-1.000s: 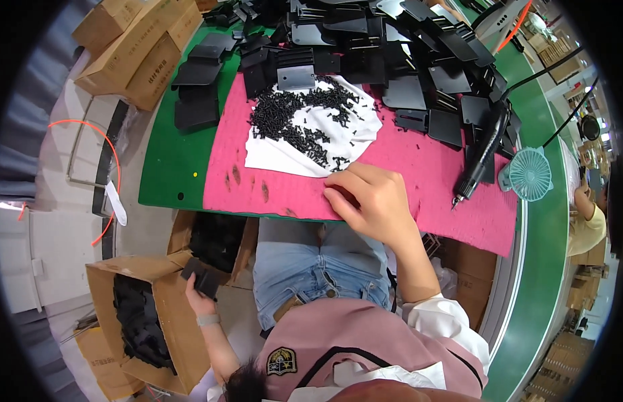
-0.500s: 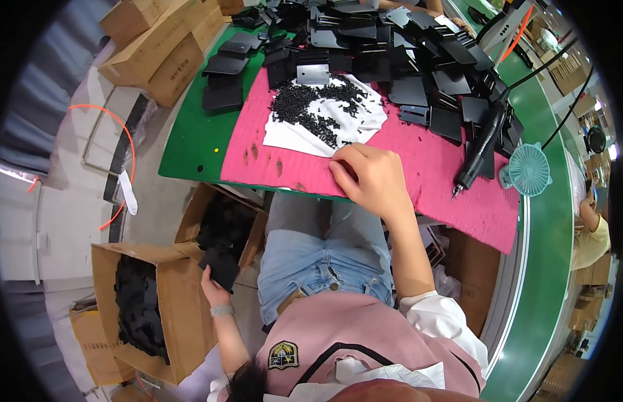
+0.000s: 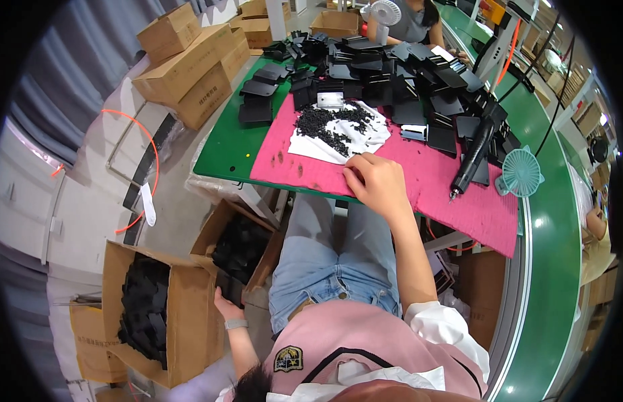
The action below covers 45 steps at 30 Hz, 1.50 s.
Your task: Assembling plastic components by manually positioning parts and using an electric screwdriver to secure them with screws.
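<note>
Down at my left side, my left hand (image 3: 228, 307) grips a flat black plate (image 3: 229, 289) beside the two open cartons. My right hand (image 3: 380, 185) rests at the near edge of the pink mat (image 3: 432, 175), fingers curled in with thumb and forefinger close together; whatever they may pinch is too small to make out. Just beyond those fingers lies a white cloth (image 3: 313, 149) with a heap of small black screws (image 3: 318, 126) spread over it. A black electric screwdriver (image 3: 473, 157) lies tilted on the right part of the mat, its bit toward me.
Many black plates and brackets (image 3: 378, 87) crowd the far side of the green table (image 3: 221, 144). A small teal fan (image 3: 522, 172) stands at the right. Black parts fill a near carton (image 3: 191, 315) and another carton (image 3: 207, 238). Another person (image 3: 418, 30) sits across the table.
The view has tilted up, showing more beyond the table. My left hand still holds the black plate by the cartons, now turned more edge-on. My right hand keeps its place on the mat.
</note>
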Motion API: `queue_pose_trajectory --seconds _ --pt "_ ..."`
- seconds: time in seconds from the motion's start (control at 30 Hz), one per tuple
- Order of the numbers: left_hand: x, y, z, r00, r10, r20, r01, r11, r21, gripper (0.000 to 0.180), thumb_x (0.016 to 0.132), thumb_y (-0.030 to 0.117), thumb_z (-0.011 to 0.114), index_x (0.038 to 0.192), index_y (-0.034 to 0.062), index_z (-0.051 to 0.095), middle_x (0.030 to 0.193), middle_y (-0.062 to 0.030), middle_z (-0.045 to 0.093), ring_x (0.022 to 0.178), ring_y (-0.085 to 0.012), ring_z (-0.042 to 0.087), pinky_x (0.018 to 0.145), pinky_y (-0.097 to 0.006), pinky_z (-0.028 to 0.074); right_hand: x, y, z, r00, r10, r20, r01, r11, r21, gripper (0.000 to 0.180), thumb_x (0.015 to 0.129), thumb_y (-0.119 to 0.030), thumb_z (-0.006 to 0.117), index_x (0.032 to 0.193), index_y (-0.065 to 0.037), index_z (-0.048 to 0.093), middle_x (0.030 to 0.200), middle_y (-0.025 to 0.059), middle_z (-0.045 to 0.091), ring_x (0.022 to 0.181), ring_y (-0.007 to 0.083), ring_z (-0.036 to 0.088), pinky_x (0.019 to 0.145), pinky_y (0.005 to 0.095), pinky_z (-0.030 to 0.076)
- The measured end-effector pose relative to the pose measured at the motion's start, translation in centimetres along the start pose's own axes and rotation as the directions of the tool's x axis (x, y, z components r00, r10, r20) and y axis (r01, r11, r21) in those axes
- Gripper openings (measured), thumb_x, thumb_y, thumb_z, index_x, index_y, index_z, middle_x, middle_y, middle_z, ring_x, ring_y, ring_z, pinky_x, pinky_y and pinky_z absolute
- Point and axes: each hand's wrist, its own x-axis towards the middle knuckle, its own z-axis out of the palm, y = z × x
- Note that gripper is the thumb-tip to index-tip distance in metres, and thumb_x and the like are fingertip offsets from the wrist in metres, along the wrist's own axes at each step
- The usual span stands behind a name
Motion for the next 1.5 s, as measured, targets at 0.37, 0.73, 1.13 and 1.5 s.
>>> queue_pose_trajectory --seconds 0.37,0.73,1.13,1.5 --pt "-3.0 2.5 0.2 0.995 0.091 0.043 -0.075 0.955 -0.286 0.027 0.081 0.024 0.062 0.100 0.0046 0.064 0.097 -0.0095 0.067 0.084 -0.0240 0.064 0.080 -0.036 0.053 0.1 -1.0 0.7 0.997 -0.067 0.026 0.067 0.997 0.031 0.010 0.084 -0.010 0.061 0.089 -0.002 0.064 0.075 0.0133 0.061 0.063 0.0276 0.060 0.058 0.0342 0.047" --pt "6.0 22.5 -17.5 0.776 0.405 -0.483 -0.460 0.888 0.007 0.065 0.075 0.034 0.069 0.130 0.0071 0.048 0.136 -0.0124 0.045 0.125 -0.0298 0.040 0.097 -0.046 0.038 1.4 -2.6 0.4 0.994 0.047 0.097 -0.054 0.996 0.068 0.008 0.079 -0.010 0.062 0.084 -0.004 0.063 0.074 0.0143 0.061 0.063 0.0305 0.060 0.057 0.0354 0.046" --pt "-4.1 13.1 22.7 0.415 0.841 0.349 -0.910 0.380 0.167 0.027 0.084 0.006 0.058 0.110 0.0018 0.051 0.102 -0.0066 0.055 0.090 -0.0139 0.053 0.081 -0.029 0.042 7.3 3.0 -4.1 0.987 -0.058 -0.153 0.001 0.937 -0.349 0.028 0.069 -0.003 0.062 0.097 -0.006 0.057 0.080 0.0081 0.054 0.076 0.0249 0.058 0.059 0.0352 0.049" --pt "-15.9 2.1 46.1 0.005 0.329 0.944 -0.764 0.610 -0.209 0.016 0.082 0.000 0.061 0.098 -0.0004 0.058 0.095 -0.0036 0.061 0.088 -0.0105 0.058 0.078 -0.024 0.046 11.9 14.2 -3.1 0.851 0.514 0.112 -0.434 0.807 -0.401 0.076 0.070 -0.044 0.071 0.128 -0.003 0.043 0.109 0.0259 0.056 0.098 0.0364 0.060 0.083 0.0419 0.050"
